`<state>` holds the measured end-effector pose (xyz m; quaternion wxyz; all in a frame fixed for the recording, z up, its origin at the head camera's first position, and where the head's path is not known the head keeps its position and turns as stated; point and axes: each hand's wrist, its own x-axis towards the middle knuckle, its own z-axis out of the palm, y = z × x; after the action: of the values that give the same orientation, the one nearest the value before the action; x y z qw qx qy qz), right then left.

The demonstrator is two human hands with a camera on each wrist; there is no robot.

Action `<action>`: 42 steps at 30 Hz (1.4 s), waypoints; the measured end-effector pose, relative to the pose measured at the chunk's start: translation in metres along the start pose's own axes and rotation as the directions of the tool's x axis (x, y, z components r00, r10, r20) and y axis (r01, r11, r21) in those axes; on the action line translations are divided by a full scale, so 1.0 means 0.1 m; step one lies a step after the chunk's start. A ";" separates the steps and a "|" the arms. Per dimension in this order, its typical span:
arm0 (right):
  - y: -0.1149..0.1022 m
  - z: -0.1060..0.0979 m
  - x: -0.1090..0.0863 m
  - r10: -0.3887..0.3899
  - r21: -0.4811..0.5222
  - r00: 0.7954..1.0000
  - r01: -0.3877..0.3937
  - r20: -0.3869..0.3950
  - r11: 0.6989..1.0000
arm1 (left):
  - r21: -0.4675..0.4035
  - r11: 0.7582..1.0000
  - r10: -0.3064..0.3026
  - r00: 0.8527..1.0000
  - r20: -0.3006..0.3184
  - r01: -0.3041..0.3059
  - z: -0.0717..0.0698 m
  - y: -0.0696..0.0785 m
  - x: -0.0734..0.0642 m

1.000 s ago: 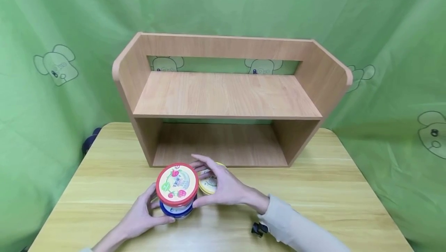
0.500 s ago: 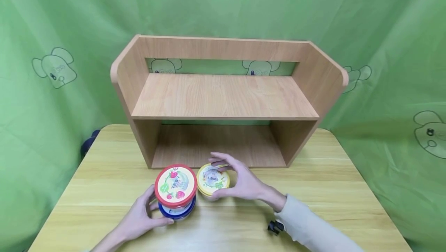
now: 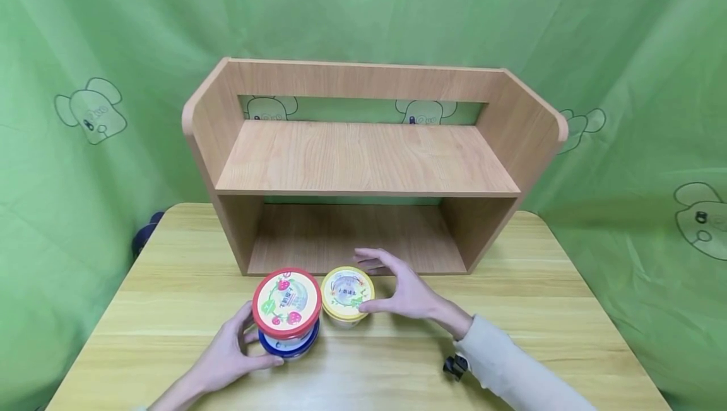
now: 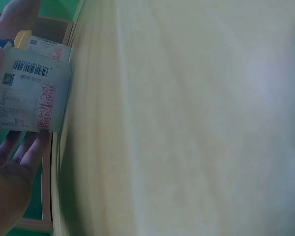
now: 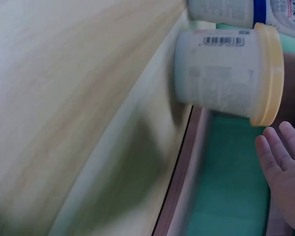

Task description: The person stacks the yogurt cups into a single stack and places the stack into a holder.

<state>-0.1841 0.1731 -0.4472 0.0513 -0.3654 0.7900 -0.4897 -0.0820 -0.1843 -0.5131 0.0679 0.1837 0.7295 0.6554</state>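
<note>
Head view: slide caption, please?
Left hand grips a round blue-lidded tub under a round red-lidded tub; right hand beside a round yellow-lidded tub.

No wording came through clearly enough for you to read. On the red-lidded tub (image 3: 288, 302), you had printed characters across the lid, and a similar line on the lid of the yellow-lidded tub (image 3: 348, 294). Your left wrist view showed the blue-lidded tub (image 4: 29, 96) with a barcode (image 4: 32, 68) and its digits, a square code (image 4: 8, 79) and a block of red print (image 4: 45, 105), all illegible. Your right wrist view caught another barcode (image 5: 223, 42) on the yellow-lidded tub. Small marks like lettering on the green curtain's (image 3: 363, 7) cartoon heads (image 3: 93, 114) were unclear.
</note>
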 end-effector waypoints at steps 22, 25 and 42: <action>0.36 0.07 -0.09 0.174 0.003 0.980 -0.175 0.092 0.985 | 0.017 1.000 -0.005 1.000 -0.004 0.005 0.00 -0.01 0.00; 0.38 0.08 -0.10 0.177 0.005 0.979 -0.178 0.101 0.984 | 0.015 1.000 -0.004 1.000 -0.004 0.004 0.00 -0.01 0.00; 0.40 0.15 -0.11 0.213 0.011 0.972 -0.216 0.102 0.976 | 0.006 0.999 -0.036 0.999 -0.004 0.036 0.00 0.02 0.00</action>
<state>-0.1905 0.1788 -0.4905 0.1476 -0.3014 0.8158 -0.4709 -0.0816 -0.1843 -0.5109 0.0777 0.1696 0.7347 0.6522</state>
